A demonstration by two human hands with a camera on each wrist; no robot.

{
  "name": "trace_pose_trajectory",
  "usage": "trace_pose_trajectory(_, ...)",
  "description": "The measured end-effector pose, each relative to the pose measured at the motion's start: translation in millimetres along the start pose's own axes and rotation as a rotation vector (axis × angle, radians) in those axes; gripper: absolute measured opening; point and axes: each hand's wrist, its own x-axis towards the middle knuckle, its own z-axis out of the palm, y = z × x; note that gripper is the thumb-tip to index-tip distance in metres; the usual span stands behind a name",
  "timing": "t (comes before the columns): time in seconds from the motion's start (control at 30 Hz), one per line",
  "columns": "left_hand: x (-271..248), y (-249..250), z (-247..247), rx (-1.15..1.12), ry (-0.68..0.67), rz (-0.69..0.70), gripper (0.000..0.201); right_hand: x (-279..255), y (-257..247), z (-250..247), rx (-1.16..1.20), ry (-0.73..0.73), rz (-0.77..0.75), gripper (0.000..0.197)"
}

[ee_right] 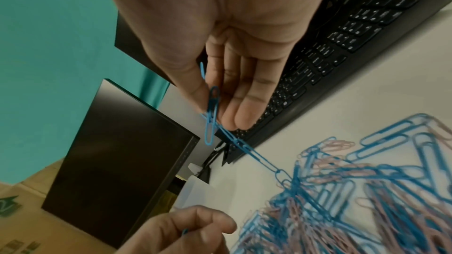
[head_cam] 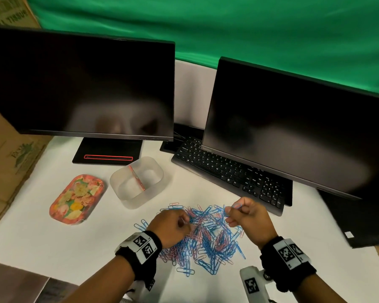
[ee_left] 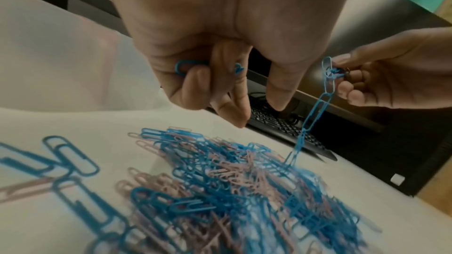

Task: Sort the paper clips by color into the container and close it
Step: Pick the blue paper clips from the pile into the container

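Note:
A tangled pile of blue and pink paper clips (head_cam: 206, 235) lies on the white table in front of me. My right hand (head_cam: 243, 213) pinches the top of a linked chain of blue clips (ee_left: 315, 111) that hangs down into the pile (ee_right: 354, 200). My left hand (head_cam: 175, 221) hovers over the pile's left side with fingers curled round a few blue clips (ee_left: 186, 65). The clear container (head_cam: 138, 182), split by a pink divider (head_cam: 137, 178), stands open and empty behind the pile. Its floral lid (head_cam: 77, 199) lies to the left.
A black keyboard (head_cam: 232, 173) sits behind the right hand under the right monitor (head_cam: 293, 136). The left monitor (head_cam: 81, 84) and its stand (head_cam: 107, 153) are behind the container. Cardboard boxes (head_cam: 7, 158) line the left edge.

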Motion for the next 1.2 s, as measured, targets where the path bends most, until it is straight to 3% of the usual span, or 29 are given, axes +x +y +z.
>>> trace_pose_trajectory(0.27,3,20,-22,-0.284,0.089,0.053,0.007,-7,-57,20,0.035,-0.132,-0.108,0.019)
trace_pose_trajectory(0.57,0,1,-129,-0.813,0.332,-0.231,0.010,2,-148,83,0.063,-0.335,-0.283,0.014)
trace_pose_trajectory(0.7,5,-15,-160,-0.994,0.415,-0.317,0.023,11,-176,119,0.039,-0.398,-0.349,0.013)
trace_pose_trajectory(1.0,17,-40,-172,-1.012,0.431,-0.460,0.051,37,-185,192,-0.033,-0.488,-0.304,0.013)
trace_pose_trajectory(1.2,9,-51,-181,-0.934,0.466,-0.421,0.048,48,-164,221,-0.143,-0.506,-0.261,0.014)
